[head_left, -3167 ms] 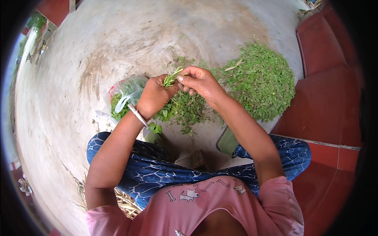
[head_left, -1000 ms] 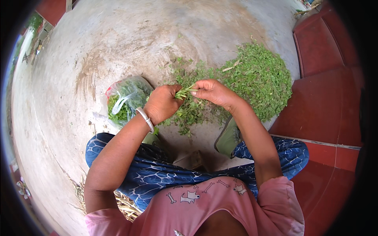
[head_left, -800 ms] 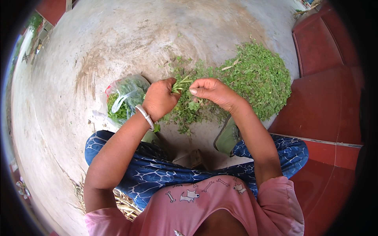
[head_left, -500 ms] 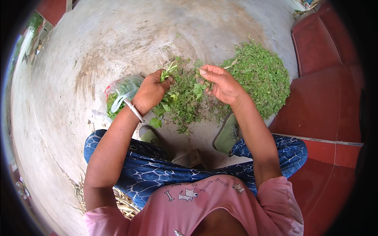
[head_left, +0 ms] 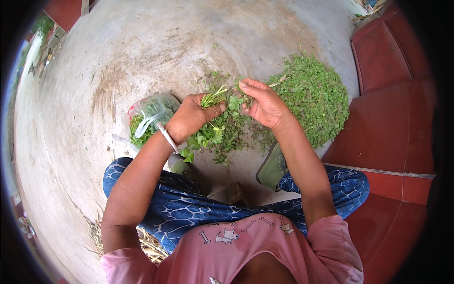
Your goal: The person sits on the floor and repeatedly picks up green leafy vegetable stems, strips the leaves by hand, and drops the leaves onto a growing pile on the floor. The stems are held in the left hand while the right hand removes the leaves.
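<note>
My left hand (head_left: 191, 116) is closed round a bunch of leafy green stems (head_left: 213, 97), the pale stem ends pointing up and right, the leaves hanging below the fist. To its right, my right hand (head_left: 265, 102) pinches a small leafy sprig (head_left: 235, 102) between thumb and fingers, close to the bunch's stem ends. Below both hands a loose scatter of greens (head_left: 227, 139) lies on the concrete. A large heap of greens (head_left: 314, 97) spreads to the right. Beside my left wrist sits a clear plastic bag (head_left: 158, 108) with greens in it.
My green shoes (head_left: 273, 168) stand just this side of the scattered greens. A small wooden piece (head_left: 235, 193) shows between my legs. Dark red tiled surfaces (head_left: 378, 128) rise along the right. Dry straw (head_left: 150, 244) lies at my lower left, on the concrete floor (head_left: 71, 118).
My left hand has moved right with its bunch, closer to the right hand. The right hand has stayed nearly in place, still pinching the sprig.
</note>
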Demonstrator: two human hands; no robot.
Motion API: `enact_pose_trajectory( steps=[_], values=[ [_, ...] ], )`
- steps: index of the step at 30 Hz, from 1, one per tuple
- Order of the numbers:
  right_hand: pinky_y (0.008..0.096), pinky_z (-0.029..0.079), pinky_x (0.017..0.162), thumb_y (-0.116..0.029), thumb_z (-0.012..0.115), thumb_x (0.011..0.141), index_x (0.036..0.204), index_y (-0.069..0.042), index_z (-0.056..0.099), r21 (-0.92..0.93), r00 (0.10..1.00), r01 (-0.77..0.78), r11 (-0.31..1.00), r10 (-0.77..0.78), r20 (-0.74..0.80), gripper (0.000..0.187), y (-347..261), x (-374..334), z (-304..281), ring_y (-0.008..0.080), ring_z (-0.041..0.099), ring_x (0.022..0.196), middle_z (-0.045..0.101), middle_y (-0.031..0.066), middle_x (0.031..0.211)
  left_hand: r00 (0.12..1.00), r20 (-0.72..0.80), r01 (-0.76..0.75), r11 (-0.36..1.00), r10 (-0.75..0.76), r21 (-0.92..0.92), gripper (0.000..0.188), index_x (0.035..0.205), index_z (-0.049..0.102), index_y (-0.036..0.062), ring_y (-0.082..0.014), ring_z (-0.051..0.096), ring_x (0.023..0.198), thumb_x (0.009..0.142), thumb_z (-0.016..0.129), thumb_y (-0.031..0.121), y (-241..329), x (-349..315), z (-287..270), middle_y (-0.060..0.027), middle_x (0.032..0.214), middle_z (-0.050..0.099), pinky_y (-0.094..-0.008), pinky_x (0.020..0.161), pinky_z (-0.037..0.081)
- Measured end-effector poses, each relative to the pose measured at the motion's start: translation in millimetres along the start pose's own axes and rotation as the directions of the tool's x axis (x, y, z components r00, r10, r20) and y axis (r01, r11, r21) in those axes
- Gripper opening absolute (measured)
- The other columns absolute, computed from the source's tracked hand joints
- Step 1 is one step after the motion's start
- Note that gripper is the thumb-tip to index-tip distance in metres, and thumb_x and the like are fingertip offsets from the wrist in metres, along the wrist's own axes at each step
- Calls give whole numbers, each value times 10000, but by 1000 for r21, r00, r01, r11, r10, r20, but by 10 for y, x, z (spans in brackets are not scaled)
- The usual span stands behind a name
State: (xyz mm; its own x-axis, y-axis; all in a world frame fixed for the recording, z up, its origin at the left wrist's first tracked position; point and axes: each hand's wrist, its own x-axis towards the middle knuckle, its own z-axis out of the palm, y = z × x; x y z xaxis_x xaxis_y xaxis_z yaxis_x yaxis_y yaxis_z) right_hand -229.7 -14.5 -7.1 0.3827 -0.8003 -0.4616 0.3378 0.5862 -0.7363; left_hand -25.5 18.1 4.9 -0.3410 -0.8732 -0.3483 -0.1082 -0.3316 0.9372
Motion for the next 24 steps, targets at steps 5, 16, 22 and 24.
enact_pose_trajectory(
  steps=[5, 16, 22, 24],
  values=[
    [243, 460, 566, -186, 613, 869, 976, -105, 561, 11, 1000, -22, 1000, 22, 22, 144, 56, 46, -6, 103, 496, 673, 547, -17, 866, 1000, 28, 3, 996, -6, 88, 184, 958, 648, 12, -37, 485, 718, 843, 653, 155, -84, 24, -27, 46, 801, 600, -219, 657, 420],
    [225, 439, 559, -168, 592, 882, 964, -104, 551, 19, 997, -42, 999, 40, 65, 112, 94, 60, 24, 84, 509, 671, 564, -24, 863, 997, 83, 1, 997, -8, 81, 169, 948, 628, 8, -41, 498, 713, 838, 654, 133, -109, 40, -2, 35, 788, 603, -217, 637, 425],
    [212, 438, 532, -163, 590, 882, 974, -106, 551, 64, 999, -31, 997, 28, 42, 115, 76, 29, 52, 70, 509, 644, 574, -26, 888, 999, -22, -24, 998, 25, 59, 117, 884, 612, 21, -50, 485, 635, 822, 635, 116, -30, 18, -14, 27, 735, 584, -222, 596, 420],
    [206, 436, 515, -165, 591, 881, 979, -111, 551, 79, 998, -20, 997, 16, 55, 118, 81, 33, 41, 59, 502, 615, 578, -30, 894, 998, -57, -7, 999, 5, -42, 111, 883, 606, 24, -74, 498, 606, 804, 619, 101, -49, 41, -23, 15, 706, 568, -229, 571, 411]
  ],
)
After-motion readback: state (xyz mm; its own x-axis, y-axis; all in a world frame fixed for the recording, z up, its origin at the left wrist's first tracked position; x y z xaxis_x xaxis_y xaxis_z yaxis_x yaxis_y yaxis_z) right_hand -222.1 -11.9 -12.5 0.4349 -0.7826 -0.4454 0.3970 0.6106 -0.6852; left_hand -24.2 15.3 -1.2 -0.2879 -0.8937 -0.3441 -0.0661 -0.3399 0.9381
